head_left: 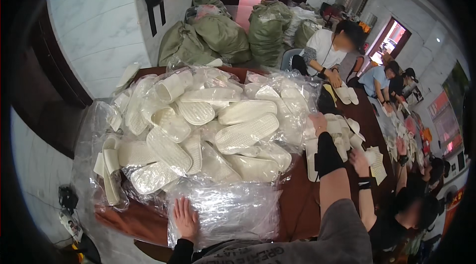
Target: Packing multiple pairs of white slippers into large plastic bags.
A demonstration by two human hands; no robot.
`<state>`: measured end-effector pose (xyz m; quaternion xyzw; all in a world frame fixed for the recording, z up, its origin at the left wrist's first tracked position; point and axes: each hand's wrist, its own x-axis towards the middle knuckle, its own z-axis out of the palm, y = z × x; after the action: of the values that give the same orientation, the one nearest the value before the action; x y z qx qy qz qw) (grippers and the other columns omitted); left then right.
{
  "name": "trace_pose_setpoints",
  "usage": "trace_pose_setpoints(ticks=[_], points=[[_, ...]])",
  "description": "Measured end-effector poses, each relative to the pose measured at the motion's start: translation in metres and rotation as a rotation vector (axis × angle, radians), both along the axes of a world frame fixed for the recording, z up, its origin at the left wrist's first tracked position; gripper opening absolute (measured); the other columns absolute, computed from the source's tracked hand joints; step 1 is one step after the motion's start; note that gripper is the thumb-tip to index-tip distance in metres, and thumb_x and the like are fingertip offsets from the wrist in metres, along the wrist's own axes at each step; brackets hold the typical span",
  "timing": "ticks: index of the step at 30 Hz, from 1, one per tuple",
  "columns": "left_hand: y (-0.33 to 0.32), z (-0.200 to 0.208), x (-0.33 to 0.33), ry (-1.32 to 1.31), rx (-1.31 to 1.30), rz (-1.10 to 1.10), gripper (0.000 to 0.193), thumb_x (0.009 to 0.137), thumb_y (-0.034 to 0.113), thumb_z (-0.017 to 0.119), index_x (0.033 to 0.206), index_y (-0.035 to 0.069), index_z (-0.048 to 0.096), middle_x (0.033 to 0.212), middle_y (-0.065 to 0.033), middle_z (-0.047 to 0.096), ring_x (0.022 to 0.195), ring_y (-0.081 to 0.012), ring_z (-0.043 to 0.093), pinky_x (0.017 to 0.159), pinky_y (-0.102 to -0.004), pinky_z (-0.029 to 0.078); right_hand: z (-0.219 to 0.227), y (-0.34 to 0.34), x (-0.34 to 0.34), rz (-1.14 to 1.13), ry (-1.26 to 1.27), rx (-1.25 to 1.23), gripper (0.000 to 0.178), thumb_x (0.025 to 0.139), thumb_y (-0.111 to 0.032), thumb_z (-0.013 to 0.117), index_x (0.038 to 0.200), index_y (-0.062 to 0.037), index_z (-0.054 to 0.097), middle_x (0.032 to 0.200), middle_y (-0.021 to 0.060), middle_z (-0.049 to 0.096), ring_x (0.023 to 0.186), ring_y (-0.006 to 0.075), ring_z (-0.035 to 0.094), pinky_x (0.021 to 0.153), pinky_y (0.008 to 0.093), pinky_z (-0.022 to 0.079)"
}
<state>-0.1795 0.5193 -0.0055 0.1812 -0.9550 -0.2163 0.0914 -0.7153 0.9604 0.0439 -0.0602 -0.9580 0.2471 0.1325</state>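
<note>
My left hand (186,218) lies flat with fingers stretched on a stack of clear plastic bags (233,212) at the table's near edge. Beyond the stack spreads a big heap of cream-white slippers (248,132), many wrapped in clear film. My right arm, in a black sleeve band, stretches forward to the heap's right side. There my right hand (319,123) looks closed beside the film and some unwrapped slippers (338,135); what its fingers hold, if anything, is hidden.
A co-worker's hand (360,162) is close to my right forearm, near a paper sheet (377,165). Across the brown table (297,199), another person handles a slipper pair (345,95). Stuffed green sacks (220,38) stand behind; more people work along the right.
</note>
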Motion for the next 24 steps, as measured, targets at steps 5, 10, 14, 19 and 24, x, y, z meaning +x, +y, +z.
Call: trace_pose_setpoints(ticks=[5, 10, 14, 19, 24], points=[[0.004, 0.011, 0.008, -0.027, -0.013, 0.017, 0.059, 0.091, 0.027, 0.052, 0.143, 0.004, 0.037, 0.152, -0.0137, 0.032, 0.145, -0.0346, 0.021, 0.116, -0.0491, 0.016, 0.067, -0.023, 0.018, 0.289, 0.108, -0.589, 0.024, 0.085, -0.018, 0.066, 0.099, 0.0019, 0.062, 0.085, 0.0063, 0.064, 0.077, 0.0139, 0.052, 0.073, 0.0311, 0.043], [0.0, 0.004, 0.013, 0.066, -0.016, -0.022, 0.061, 0.09, 0.03, 0.052, 0.143, 0.003, 0.037, 0.152, -0.0142, 0.033, 0.144, -0.0355, 0.022, 0.115, -0.0481, 0.016, 0.155, -0.045, 0.049, 0.487, 0.259, -0.392, 0.034, 0.087, -0.015, 0.066, 0.115, 0.0024, 0.059, 0.098, 0.0068, 0.063, 0.088, 0.0147, 0.056, 0.079, 0.0279, 0.045], [-0.002, -0.001, 0.004, 0.1, -0.02, -0.033, 0.067, 0.085, 0.035, 0.061, 0.141, 0.005, 0.04, 0.15, -0.0133, 0.035, 0.144, -0.0346, 0.023, 0.115, -0.0482, 0.017, 0.208, -0.062, 0.074, 0.714, 0.391, -0.596, 0.035, 0.088, -0.008, 0.065, 0.121, 0.0003, 0.061, 0.104, 0.0057, 0.068, 0.093, 0.0143, 0.06, 0.086, 0.0281, 0.046], [-0.002, 0.001, -0.001, 0.149, -0.029, -0.039, 0.065, 0.088, 0.036, 0.061, 0.142, 0.007, 0.039, 0.151, -0.0104, 0.035, 0.144, -0.0341, 0.022, 0.114, -0.0488, 0.019, 0.306, -0.126, 0.194, 0.765, 0.3, -0.705, 0.014, 0.093, -0.012, 0.059, 0.105, -0.0058, 0.063, 0.097, -0.0039, 0.064, 0.088, 0.0029, 0.056, 0.079, 0.0196, 0.043], [-0.003, -0.005, 0.006, 0.184, -0.081, -0.051, 0.064, 0.088, 0.035, 0.06, 0.142, 0.006, 0.039, 0.148, -0.0127, 0.038, 0.143, -0.0355, 0.024, 0.113, -0.0484, 0.021, 0.315, -0.181, 0.262, 0.691, 0.268, -0.995, 0.027, 0.093, -0.013, 0.057, 0.117, -0.0031, 0.061, 0.103, -0.0026, 0.063, 0.098, 0.0057, 0.056, 0.08, 0.0192, 0.044]])
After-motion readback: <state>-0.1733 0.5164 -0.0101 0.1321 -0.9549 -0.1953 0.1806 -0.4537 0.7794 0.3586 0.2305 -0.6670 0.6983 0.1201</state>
